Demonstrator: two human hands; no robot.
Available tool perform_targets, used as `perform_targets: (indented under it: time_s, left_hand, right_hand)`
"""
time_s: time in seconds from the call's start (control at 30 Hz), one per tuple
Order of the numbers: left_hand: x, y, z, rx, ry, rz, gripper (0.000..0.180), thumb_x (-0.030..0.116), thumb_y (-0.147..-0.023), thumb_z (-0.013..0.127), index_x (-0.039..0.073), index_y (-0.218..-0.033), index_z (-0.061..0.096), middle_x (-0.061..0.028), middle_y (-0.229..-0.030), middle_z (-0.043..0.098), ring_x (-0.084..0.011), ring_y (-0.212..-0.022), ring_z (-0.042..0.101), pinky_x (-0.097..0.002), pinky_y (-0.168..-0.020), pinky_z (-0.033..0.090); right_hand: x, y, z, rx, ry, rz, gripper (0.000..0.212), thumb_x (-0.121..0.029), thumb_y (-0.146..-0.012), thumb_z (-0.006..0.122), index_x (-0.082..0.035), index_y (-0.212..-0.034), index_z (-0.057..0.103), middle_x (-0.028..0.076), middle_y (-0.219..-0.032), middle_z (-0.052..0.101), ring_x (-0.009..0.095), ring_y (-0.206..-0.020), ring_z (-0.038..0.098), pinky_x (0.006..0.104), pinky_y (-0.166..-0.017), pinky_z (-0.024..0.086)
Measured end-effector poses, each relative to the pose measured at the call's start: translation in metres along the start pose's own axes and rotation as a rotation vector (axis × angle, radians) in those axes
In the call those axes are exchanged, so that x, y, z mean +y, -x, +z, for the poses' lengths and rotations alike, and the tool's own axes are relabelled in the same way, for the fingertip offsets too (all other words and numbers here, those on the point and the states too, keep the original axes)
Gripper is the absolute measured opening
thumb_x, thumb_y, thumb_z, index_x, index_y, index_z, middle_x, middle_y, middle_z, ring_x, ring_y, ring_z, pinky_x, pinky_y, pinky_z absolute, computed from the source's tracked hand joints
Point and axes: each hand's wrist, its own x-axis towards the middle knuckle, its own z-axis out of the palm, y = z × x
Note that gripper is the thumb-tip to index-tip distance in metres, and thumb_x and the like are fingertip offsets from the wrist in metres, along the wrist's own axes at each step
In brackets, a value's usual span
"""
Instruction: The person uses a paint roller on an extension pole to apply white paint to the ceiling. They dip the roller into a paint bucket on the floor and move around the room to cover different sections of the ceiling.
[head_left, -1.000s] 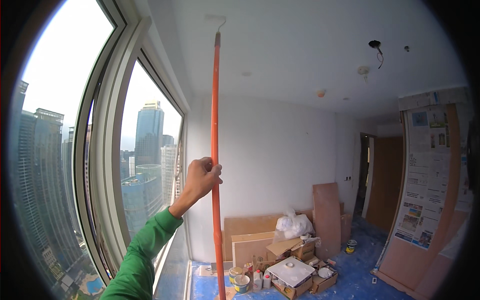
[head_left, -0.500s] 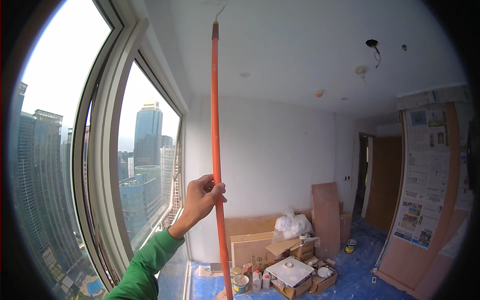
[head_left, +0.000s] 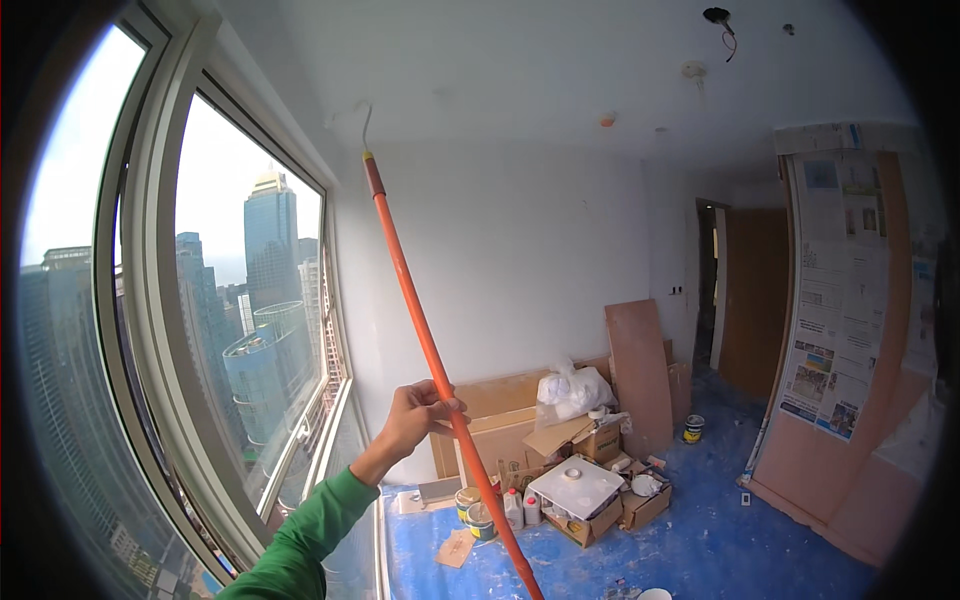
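A long orange extension pole (head_left: 412, 300) slants from upper left to lower right across the view. My left hand (head_left: 420, 418), in a green sleeve, grips it around the middle with closed fingers. At its top is a brown and yellow end piece, from which a thin bent metal rod (head_left: 367, 125) reaches up to the white ceiling, like a paint roller frame. The roller itself blends into the white and is hard to make out. The pole's lower end runs out of the bottom edge. My right hand is out of view.
Tall windows (head_left: 250, 230) line the left side. Boxes (head_left: 600, 440), paint buckets (head_left: 480, 520), bottles and a plastic bag (head_left: 573, 390) stand by the far wall. Blue sheeting (head_left: 700, 530) covers the floor. Loose wires (head_left: 729, 42) hang from the ceiling; newspaper-covered panels (head_left: 835, 310) stand right.
The pole's top has swung left and lower in view, tilting the formerly near-upright pole. My left hand keeps its grip, slightly lower. The view has shifted, showing more floor.
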Motion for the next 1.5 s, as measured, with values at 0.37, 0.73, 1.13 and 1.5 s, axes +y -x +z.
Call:
perform_targets:
  time_s: [0.37, 0.73, 1.13, 1.5]
  left_hand:
    - [-0.096, -0.009, -0.021, 0.108, 0.01, -0.187, 0.018, 0.001, -0.089, 0.062, -0.013, -0.101, 0.059, -0.0219, -0.091, 0.067, -0.0331, -0.082, 0.072, -0.0416, -0.066, 0.064]
    - [-0.051, -0.185, -0.122, 0.293, -0.148, 0.026, 0.021, 0.009, -0.085, 0.062, -0.009, -0.096, 0.062, -0.0146, -0.086, 0.066, -0.0248, -0.072, 0.071, -0.0363, -0.061, 0.06]
    - [-0.021, -0.311, -0.247, 0.422, -0.343, 0.066, 0.02, 0.007, -0.082, 0.065, -0.01, -0.093, 0.063, -0.0159, -0.085, 0.066, -0.0263, -0.072, 0.071, -0.0379, -0.061, 0.059]
    - [0.007, -0.329, -0.299, 0.526, -0.415, 0.037, 0.037, 0.016, -0.083, 0.068, -0.015, -0.102, 0.06, -0.0196, -0.087, 0.066, -0.029, -0.074, 0.07, -0.0406, -0.062, 0.061]
  right_hand:
    - [0.104, 0.095, -0.018, -0.029, 0.214, 0.414, 0.049, -0.053, -0.089, 0.056, -0.009, -0.107, 0.071, 0.021, -0.09, 0.07, 0.037, -0.086, 0.067, 0.0467, -0.074, 0.052]
    - [-0.25, -0.03, -0.012, 0.032, -0.49, -0.128, 0.035, -0.033, -0.086, 0.074, -0.007, -0.068, 0.059, -0.005, -0.057, 0.042, 0.009, -0.056, 0.037, 0.0329, -0.049, 0.031]
    - [-0.538, -0.192, 0.024, -0.135, -0.404, -0.432, 0.054, -0.054, -0.091, 0.06, -0.001, -0.089, 0.067, 0.005, -0.063, 0.055, 0.014, -0.059, 0.051, 0.0308, -0.059, 0.043]
    - [-0.613, -0.188, 0.039, -0.22, -0.372, -0.473, 0.064, -0.064, -0.089, 0.059, -0.001, -0.085, 0.067, 0.011, -0.066, 0.06, 0.022, -0.066, 0.058, 0.0356, -0.067, 0.047]
